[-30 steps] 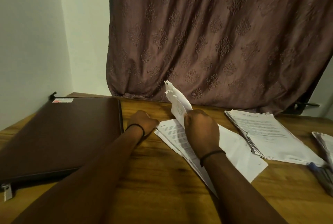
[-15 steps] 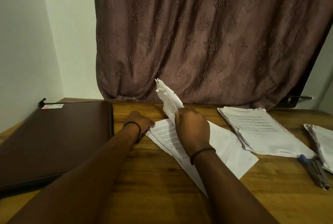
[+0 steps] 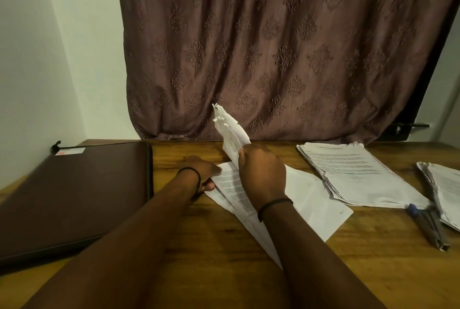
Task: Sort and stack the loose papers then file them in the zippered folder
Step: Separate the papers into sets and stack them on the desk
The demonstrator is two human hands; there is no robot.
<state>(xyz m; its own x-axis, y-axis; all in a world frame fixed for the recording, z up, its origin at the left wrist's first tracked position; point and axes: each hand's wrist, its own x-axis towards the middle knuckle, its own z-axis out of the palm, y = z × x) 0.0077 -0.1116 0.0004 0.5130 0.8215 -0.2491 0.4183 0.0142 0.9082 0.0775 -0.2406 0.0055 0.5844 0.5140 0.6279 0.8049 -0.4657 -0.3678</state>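
right hand (image 3: 262,174) pinches the lower end of a ragged sheet (image 3: 230,132) and holds it nearly upright above the middle of the desk (image 3: 224,259), torn edge uppermost. left hand (image 3: 201,171) lies at the left edge of the flat sheets (image 3: 313,199) spread mid-desk. its fingers are curled there, but whether they pinch the paper or only press it cannot be told. a thicker stack (image 3: 358,174) sits toward the back right of the desk, a second stack (image 3: 445,189) at the right edge, and pens (image 3: 428,226) lie between them nearer the front. the zippered folder (image 3: 74,196) lies closed along the left edge, apart from all paper. assessment: sorting is in hand, filing not begun. recommendation: keep the left hand on the flat sheets so they do not skate on the wood. lay the ragged sheet down flat rather than dropping it, torn end matched to the other top edges. grip it lightly, since the torn edge looks liable to rip further. square the pile against the desk before it goes to the folder.
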